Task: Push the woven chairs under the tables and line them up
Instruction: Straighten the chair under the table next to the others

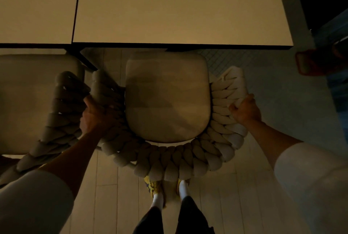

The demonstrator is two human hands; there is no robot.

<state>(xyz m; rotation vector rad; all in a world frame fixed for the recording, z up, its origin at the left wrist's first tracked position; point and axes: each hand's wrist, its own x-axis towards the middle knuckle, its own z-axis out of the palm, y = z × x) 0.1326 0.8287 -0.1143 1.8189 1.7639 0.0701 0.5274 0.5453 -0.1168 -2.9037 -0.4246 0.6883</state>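
A woven chair (169,160) with thick braided cream armrests and a beige seat cushion (166,98) stands right below me, facing the table (178,8). The cushion's front edge sits just at the table's near edge. My left hand (96,115) grips the chair's left armrest. My right hand (244,110) grips the right armrest. A second woven chair (56,113) stands close on the left, its armrest almost touching the first chair, its seat in front of the neighbouring table (35,4).
A dark table leg (84,60) stands between the two chairs. To the right lie tiled floor and a reddish object (312,62) next to something blue. My feet in yellow shoes (154,186) stand on pale planks behind the chair.
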